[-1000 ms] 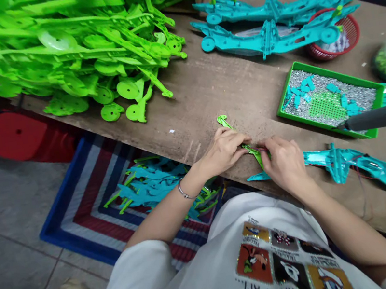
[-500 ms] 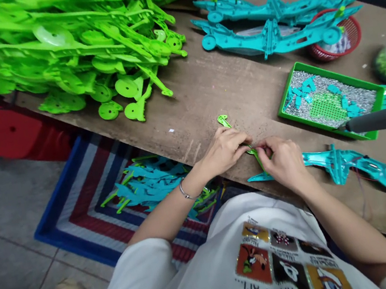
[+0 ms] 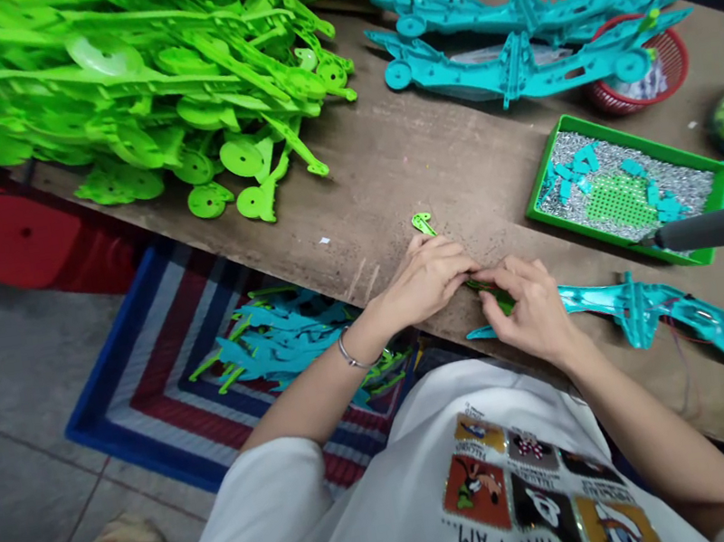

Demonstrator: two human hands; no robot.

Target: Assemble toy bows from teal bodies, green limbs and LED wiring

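Note:
A long green plastic part [image 3: 423,224] lies at the table's front edge, its hooked end poking out beyond my left hand. My left hand [image 3: 432,273] is closed over its middle, fingertips pressed down on it. Touching those fingertips, my right hand [image 3: 527,304] has its fingers and thumb around the part's nearer end. Its palm and fingers hide most of that end. Just behind my right hand lies a turquoise plastic bow-shaped part [image 3: 635,308] with thin wires, one tip showing left of the hand.
Green parts [image 3: 169,91] are heaped at the left. Two turquoise assemblies [image 3: 509,69] lie at the back beside a red basket [image 3: 679,60]. A green tray [image 3: 634,255] holds screws and small turquoise pieces. A grey tool [image 3: 719,227] juts in from the right. Below stands a blue-rimmed crate [image 3: 138,462].
My right hand's thumb has moved down, away from its index finger, and the fingers have opened somewhat over the green part. My left hand stays almost in place.

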